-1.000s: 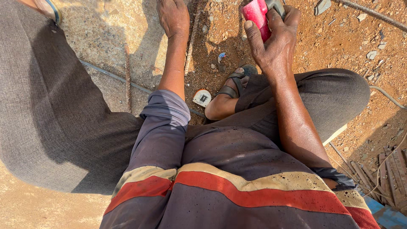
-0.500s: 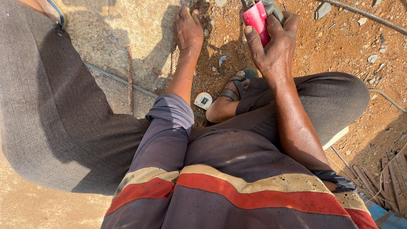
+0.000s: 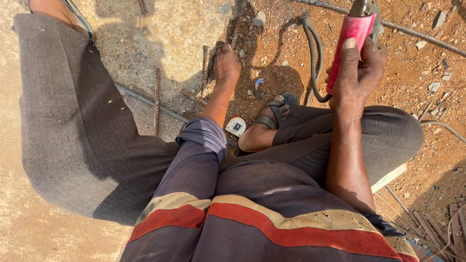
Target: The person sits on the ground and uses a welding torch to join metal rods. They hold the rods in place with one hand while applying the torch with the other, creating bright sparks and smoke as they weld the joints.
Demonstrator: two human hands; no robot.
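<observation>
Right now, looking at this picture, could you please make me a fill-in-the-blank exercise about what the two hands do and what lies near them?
1. The right hand holds the ____ handle of a tool upright.
2. The left hand presses on thin rusty metal rods lying on the ____.
3. A dark hose curves beside the red handle, on the side of the ____ hand.
4. The foot wears a dark ____.

Missing words: red; ground; left; sandal
</observation>
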